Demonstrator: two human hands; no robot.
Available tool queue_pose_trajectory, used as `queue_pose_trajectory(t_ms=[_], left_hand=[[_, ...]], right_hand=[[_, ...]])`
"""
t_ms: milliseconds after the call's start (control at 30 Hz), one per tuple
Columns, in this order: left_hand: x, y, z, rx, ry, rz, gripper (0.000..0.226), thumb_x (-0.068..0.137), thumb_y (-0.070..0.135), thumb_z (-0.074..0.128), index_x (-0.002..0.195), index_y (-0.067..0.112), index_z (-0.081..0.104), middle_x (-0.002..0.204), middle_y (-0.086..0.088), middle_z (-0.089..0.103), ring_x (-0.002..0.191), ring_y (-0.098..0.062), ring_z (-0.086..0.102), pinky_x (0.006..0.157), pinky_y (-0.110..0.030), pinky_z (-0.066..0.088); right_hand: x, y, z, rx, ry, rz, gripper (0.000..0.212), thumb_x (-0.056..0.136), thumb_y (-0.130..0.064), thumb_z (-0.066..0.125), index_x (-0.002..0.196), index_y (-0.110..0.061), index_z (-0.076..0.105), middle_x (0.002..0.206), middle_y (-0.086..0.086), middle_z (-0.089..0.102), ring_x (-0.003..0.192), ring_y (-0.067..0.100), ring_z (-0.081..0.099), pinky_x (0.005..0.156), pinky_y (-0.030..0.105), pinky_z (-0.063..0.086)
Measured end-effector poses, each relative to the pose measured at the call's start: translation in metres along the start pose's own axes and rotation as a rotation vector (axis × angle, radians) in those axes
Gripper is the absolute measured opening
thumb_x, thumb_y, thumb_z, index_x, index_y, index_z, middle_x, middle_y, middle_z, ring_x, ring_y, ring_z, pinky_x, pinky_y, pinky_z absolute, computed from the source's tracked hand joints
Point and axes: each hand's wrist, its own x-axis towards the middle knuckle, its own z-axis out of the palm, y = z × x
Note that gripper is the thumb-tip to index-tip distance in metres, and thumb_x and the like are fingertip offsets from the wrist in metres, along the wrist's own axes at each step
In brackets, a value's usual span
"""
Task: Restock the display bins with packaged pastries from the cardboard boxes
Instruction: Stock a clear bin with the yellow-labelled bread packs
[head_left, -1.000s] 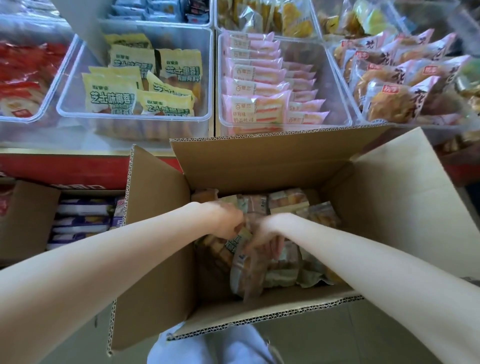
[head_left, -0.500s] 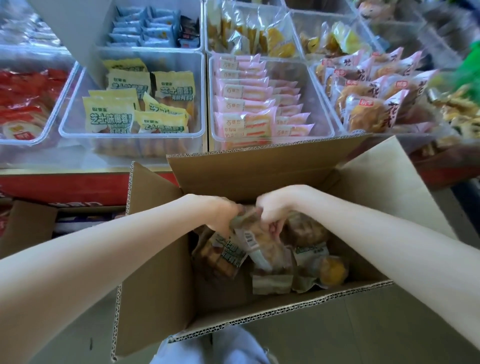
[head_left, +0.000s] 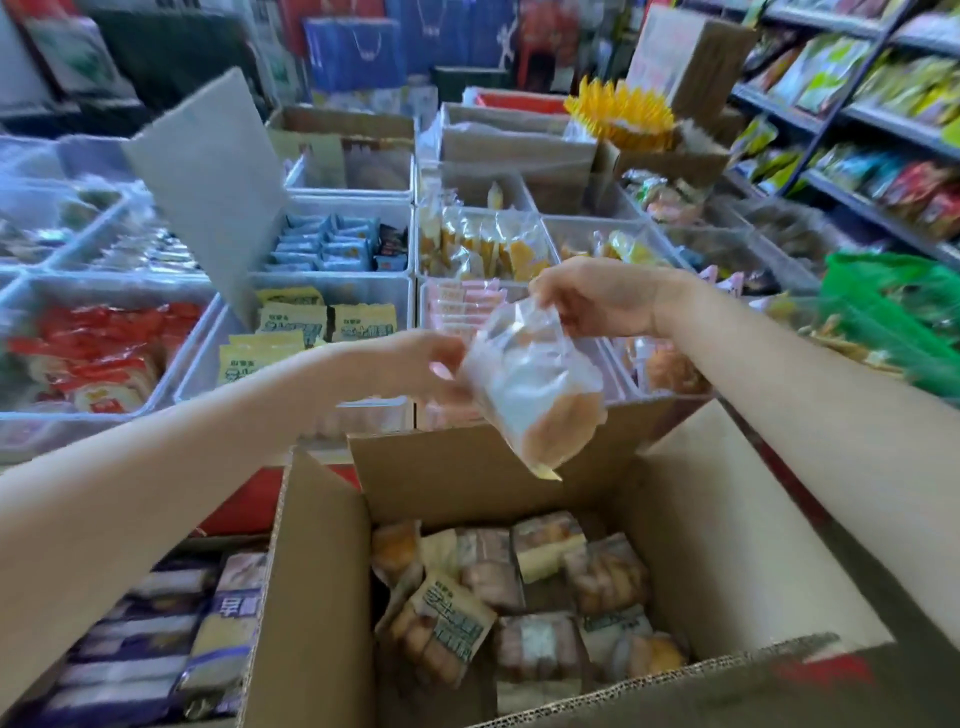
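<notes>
Both hands hold one clear plastic pastry packet (head_left: 530, 384) in the air above the open brown cardboard box (head_left: 467, 467), in front of the rows of clear plastic display bins (head_left: 332, 296). The right hand (head_left: 597, 296) has its grip closed on the packet's top edge, fingers and thumb pinching the film from above, so that the packet hangs tilted with the golden pastry sagging toward its lower end. The left hand (head_left: 426, 364) touches the packet's left side, its fingers curled against the film; how firm that grip is cannot be told through the blur. Inside the box lie more wrapped pastries (head_left: 519, 597), loosely heaped, one with a pale yellow printed label facing up. Behind the packet stand the bin of pink packets (head_left: 462, 304) and, to its left, the bin of yellow packets (head_left: 306, 322). A second open carton of purple and white packs (head_left: 156, 639) sits low at the left.
</notes>
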Motion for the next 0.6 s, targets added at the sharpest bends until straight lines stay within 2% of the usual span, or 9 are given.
queue_pose_trajectory(t_ms=[100,200,300,367,433,500,567,600], left_hand=[[-0.012,-0.010,-0.023,-0.177,0.209,-0.020,0.021,0.082,0.023,0.069,0.095,0.008,0.065,0.075,0.006,0.058,0.067,-0.010,0.050,0.064,-0.023,0.043],[-0.024,-0.018,-0.037,-0.291,0.244,-0.003,0.013,0.081,0.020,0.069,0.081,0.009,0.062,0.079,-0.004,0.062,0.076,-0.018,0.055,0.080,-0.038,0.049],[-0.034,-0.019,-0.050,-0.308,0.263,0.020,0.017,0.085,0.017,0.065,0.072,0.017,0.054,0.069,0.009,0.067,0.064,-0.010,0.055,0.061,-0.025,0.046],[-0.037,-0.020,-0.060,-0.296,0.320,0.033,0.019,0.086,0.019,0.064,0.070,0.020,0.055,0.077,0.006,0.071,0.072,-0.015,0.054,0.066,-0.028,0.039],[-0.040,-0.022,-0.071,-0.361,0.402,0.020,0.018,0.087,0.022,0.063,0.071,0.021,0.055,0.083,-0.002,0.067,0.076,-0.019,0.052,0.070,-0.030,0.038],[-0.043,-0.028,-0.083,-0.483,0.462,-0.031,0.018,0.087,0.025,0.063,0.072,0.021,0.055,0.084,-0.005,0.059,0.072,-0.017,0.051,0.065,-0.027,0.041],[-0.047,-0.036,-0.096,-0.618,0.494,-0.071,0.014,0.087,0.022,0.063,0.075,0.018,0.057,0.085,-0.006,0.056,0.068,-0.015,0.053,0.060,-0.023,0.046],[-0.049,-0.042,-0.103,-0.687,0.516,-0.100,0.010,0.088,0.020,0.062,0.080,0.015,0.059,0.084,-0.007,0.056,0.068,-0.015,0.054,0.058,-0.022,0.048]], right_hand=[[0.006,-0.009,-0.001,0.083,0.070,-0.075,0.024,0.084,-0.007,0.047,0.064,-0.018,0.041,0.064,0.001,0.040,0.056,0.013,0.040,0.058,0.023,0.040],[0.011,-0.013,0.004,0.080,0.110,-0.113,0.021,0.087,-0.009,0.048,0.069,-0.017,0.041,0.067,0.002,0.041,0.059,0.013,0.040,0.061,0.026,0.039],[0.016,-0.017,0.016,-0.076,0.212,-0.118,0.026,0.092,-0.008,0.049,0.068,-0.014,0.046,0.063,0.001,0.044,0.051,0.009,0.045,0.050,0.020,0.041],[0.018,-0.022,0.027,-0.233,0.306,-0.127,0.024,0.094,-0.009,0.050,0.070,-0.011,0.053,0.063,0.002,0.052,0.048,0.008,0.051,0.045,0.017,0.043],[0.024,-0.030,0.037,-0.277,0.409,-0.139,0.016,0.095,-0.010,0.051,0.081,-0.008,0.058,0.079,0.009,0.063,0.061,0.015,0.059,0.054,0.021,0.050],[0.030,-0.039,0.048,-0.255,0.537,-0.157,0.009,0.095,-0.011,0.051,0.095,-0.006,0.059,0.096,0.016,0.064,0.072,0.020,0.061,0.062,0.025,0.052],[0.032,-0.050,0.060,-0.332,0.592,-0.205,0.020,0.093,-0.009,0.052,0.113,-0.006,0.054,0.110,0.016,0.060,0.078,0.019,0.061,0.063,0.023,0.052],[0.033,-0.055,0.068,-0.436,0.567,-0.230,0.030,0.092,-0.007,0.054,0.122,-0.009,0.050,0.120,0.014,0.056,0.084,0.017,0.060,0.065,0.022,0.052]])
